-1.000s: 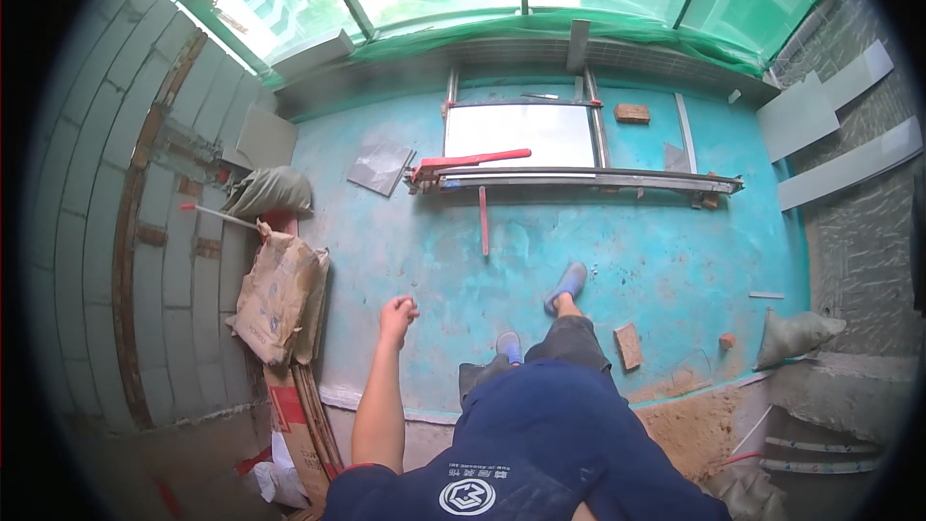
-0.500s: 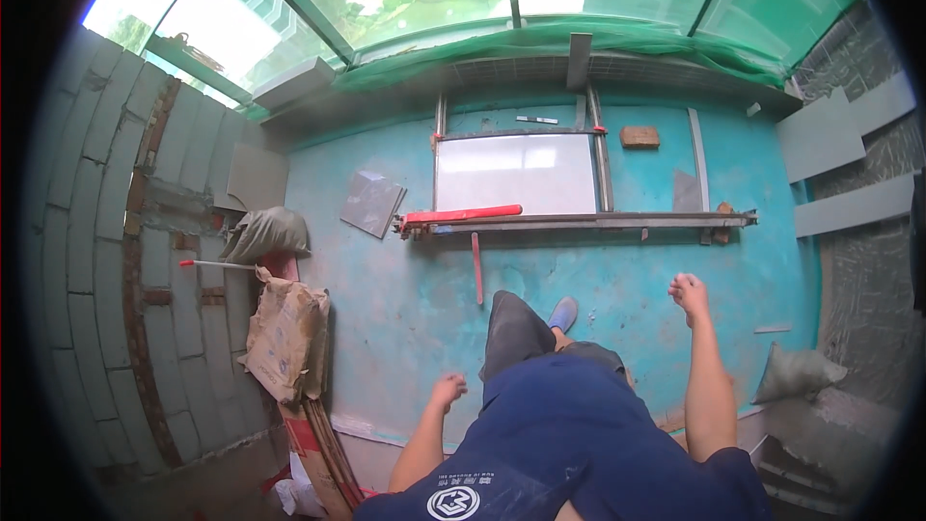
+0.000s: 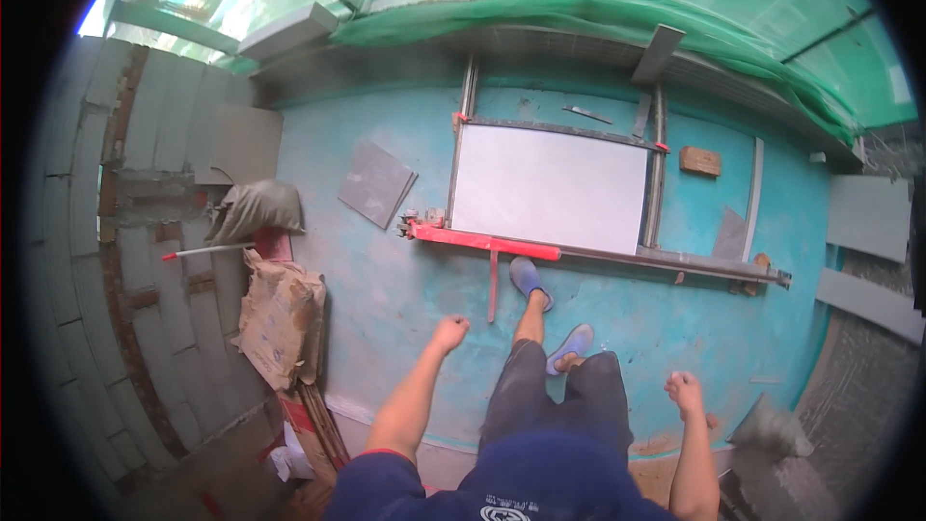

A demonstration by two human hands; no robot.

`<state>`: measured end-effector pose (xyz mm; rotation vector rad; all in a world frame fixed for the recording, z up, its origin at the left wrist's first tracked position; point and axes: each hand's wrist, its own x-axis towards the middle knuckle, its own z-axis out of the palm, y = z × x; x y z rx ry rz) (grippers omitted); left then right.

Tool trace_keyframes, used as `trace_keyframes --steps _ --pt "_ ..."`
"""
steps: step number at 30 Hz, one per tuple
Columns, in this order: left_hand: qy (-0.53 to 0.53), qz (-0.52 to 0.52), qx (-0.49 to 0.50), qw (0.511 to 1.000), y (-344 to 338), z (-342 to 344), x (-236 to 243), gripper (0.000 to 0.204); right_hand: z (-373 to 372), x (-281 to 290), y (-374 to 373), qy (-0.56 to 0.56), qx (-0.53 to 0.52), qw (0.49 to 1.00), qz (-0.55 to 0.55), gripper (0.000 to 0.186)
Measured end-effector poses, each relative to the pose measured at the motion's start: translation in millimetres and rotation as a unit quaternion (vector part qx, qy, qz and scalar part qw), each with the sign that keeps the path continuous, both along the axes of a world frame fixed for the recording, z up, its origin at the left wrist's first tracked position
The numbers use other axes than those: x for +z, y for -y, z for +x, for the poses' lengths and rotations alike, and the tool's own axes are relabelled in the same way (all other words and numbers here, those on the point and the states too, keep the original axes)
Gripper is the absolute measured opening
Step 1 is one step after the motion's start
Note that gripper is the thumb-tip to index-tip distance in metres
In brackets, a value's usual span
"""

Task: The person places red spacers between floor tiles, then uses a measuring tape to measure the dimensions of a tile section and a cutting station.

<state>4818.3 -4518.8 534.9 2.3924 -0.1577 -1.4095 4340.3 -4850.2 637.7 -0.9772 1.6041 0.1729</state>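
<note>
A manual tile cutter [image 3: 714, 262] lies on the teal floor ahead of me, its red handle [image 3: 502, 245] resting along the left part of the rail. On its frame sits a large white tile [image 3: 550, 181], flat against the rail. My left hand [image 3: 450, 333] hangs in the air on the near side of the handle, fingers curled in and nothing seen in them. Farther right and closer to my body is my right hand [image 3: 685, 393], its fingers loosely bent and apart, holding nothing I can see. Neither hand touches the cutter or the tile.
Grey tile pieces [image 3: 376, 183] lie left of the cutter, and a brick [image 3: 700, 161] sits to its right. A sack [image 3: 256, 212] and a torn cardboard pack [image 3: 280, 318] stand by the left block wall. Grey panels [image 3: 868, 217] are at the right.
I have stepped toward the cutter, and both my feet now show, one near the rail. My left hand has moved forward, while my right hand has dropped back toward my body.
</note>
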Motion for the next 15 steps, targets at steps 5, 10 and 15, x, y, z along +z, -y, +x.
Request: trace_keyframes --steps 5,10,15 --pt "0.145 -0.008 -0.028 0.989 70.8 91.1 -83.6 0.026 42.2 -98.0 67.5 -0.097 0.162 0.980 -0.064 0.023" --pt "0.247 -0.064 -0.059 0.965 139.9 170.2 -179.8 0.026 112.1 -243.8 162.5 -0.048 0.260 0.956 -0.130 0.025" --pt "0.199 0.061 -0.119 0.971 171.9 223.1 -282.3 0.040 191.8 -366.0 233.8 -0.098 0.260 0.955 -0.103 0.048"
